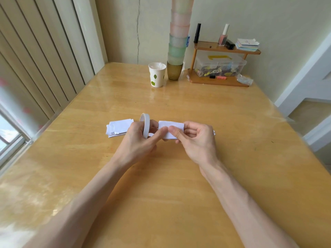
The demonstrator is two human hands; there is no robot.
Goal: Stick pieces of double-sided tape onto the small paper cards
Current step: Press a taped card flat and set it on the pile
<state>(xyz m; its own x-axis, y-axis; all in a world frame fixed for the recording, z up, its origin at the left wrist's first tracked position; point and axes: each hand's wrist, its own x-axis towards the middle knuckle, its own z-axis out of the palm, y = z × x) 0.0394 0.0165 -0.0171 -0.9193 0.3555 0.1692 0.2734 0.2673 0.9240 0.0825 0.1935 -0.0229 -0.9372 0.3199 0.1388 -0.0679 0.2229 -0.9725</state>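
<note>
My left hand (138, 140) grips a white roll of double-sided tape (146, 125), held upright on edge above the table. Its thumb reaches right and presses on a small white paper card (171, 127). My right hand (195, 138) pinches that same card from the right, thumb on top. A short strip of tape seems to run from the roll to the card. A loose pile of several more white cards (119, 127) lies on the wooden table (161, 185) just left of the roll. A corner of another paper shows behind my right hand.
At the back stand a paper cup (156, 74) with leaf prints, a tall stack of coloured cups (177, 51), and a wooden shelf (220, 49) with bottles, a paper stack and a clear storage box (220, 66). Window blinds line the left side.
</note>
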